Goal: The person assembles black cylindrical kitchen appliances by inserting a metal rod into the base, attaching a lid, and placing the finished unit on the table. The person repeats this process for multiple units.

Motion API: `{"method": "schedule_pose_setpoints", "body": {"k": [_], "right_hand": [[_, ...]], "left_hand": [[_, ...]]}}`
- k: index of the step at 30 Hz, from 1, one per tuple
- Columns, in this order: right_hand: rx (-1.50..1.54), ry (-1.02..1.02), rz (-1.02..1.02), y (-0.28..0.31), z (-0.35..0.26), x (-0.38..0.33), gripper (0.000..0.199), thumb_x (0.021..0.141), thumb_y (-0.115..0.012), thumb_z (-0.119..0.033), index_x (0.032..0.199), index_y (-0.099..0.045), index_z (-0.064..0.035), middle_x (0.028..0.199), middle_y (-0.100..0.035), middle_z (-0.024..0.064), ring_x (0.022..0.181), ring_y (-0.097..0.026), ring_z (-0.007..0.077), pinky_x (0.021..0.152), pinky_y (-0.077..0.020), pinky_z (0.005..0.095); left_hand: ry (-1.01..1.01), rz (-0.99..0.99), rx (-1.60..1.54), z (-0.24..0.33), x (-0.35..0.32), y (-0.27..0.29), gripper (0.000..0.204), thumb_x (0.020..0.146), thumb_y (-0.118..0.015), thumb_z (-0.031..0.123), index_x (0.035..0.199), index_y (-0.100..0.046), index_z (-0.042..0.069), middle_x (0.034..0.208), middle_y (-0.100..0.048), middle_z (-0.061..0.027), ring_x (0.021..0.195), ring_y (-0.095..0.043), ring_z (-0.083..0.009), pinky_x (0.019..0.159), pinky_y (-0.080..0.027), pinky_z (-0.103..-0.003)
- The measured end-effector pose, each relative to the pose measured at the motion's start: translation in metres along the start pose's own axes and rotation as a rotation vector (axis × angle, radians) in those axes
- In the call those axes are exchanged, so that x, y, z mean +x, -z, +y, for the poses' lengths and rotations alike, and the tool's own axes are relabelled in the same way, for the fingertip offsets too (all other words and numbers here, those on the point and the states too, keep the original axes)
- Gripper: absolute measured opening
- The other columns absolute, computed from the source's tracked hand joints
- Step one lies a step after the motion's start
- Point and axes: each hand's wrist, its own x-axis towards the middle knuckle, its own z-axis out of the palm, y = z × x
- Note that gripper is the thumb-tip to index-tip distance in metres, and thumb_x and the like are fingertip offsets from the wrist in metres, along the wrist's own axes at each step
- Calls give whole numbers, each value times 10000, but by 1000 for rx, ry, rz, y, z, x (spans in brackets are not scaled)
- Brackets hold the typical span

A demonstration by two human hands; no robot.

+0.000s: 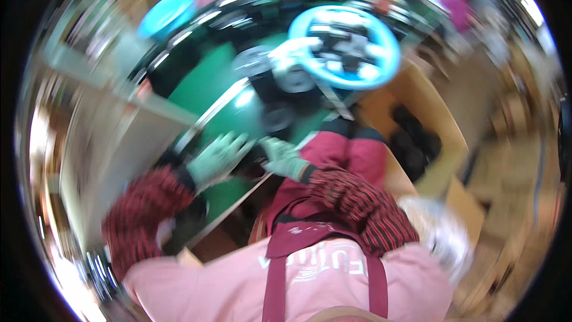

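My left hand [219,158], in a pale green glove, is over the green tabletop [229,194] with its fingers spread and nothing seen in them. Close beside it is my right hand [287,158], gloved alike, its fingers pointing toward the left one. Motion smears the right fingers, and I cannot make out whether they hold the dark patch between the hands. Beyond them a dark round part [277,119] lies on the table. Farther off are a grey disc-shaped part [296,80] and another round grey part [252,61].
A blue basin [390,53] of black and grey parts stands at the far right. Below it, a cardboard box [444,119] holds black pieces. A clear plastic bag [438,235] is by my right elbow. A pale panel [110,143] rises at left; another blue basin [170,12] is behind.
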Motion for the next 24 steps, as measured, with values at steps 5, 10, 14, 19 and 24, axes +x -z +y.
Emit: {"method": "schedule_pose_setpoints", "body": {"k": [5,10,14,19,24], "right_hand": [[-29,-207,85,-27,-42,-35,544,754,-775,-157,1224,-529,-37,1124,-615,189,1064,-630,395,881,-535,475],[34,56,-51,-6,-9,-45,467,802,-732,-113,1221,-533,-52,1105,-647,196,1032,-642,415,817,-534,484],[82,308,-229,2,39,-4,489,832,-716,-158,1266,-521,-44,1107,-664,209,1046,-644,421,854,-535,473],[107,-36,-191,-2,40,16,386,823,-715,-177,1156,-543,-83,1064,-666,212,1019,-649,417,829,-528,493],[53,23,-114,-20,9,-26,505,782,-742,-177,1226,-527,-66,1140,-642,190,1078,-641,394,883,-534,476]], "left_hand": [[317,205,-305,25,-7,-49,655,641,-881,381,1114,-592,32,1117,-577,-162,949,-643,-346,830,-550,-443],[184,-25,-186,45,2,-37,781,614,-898,428,1233,-564,89,1167,-553,-99,960,-620,-279,782,-550,-402],[-83,-46,-133,31,5,-23,832,567,-927,373,1272,-561,124,1231,-548,-74,1089,-581,-286,866,-529,-404],[300,18,-253,15,3,-14,1020,551,-944,309,1422,-471,69,1257,-541,-127,1125,-584,-328,937,-518,-439],[248,-41,-263,34,-12,-30,1028,483,-941,440,1336,-505,66,1177,-542,-126,1069,-601,-322,889,-521,-424]]}}
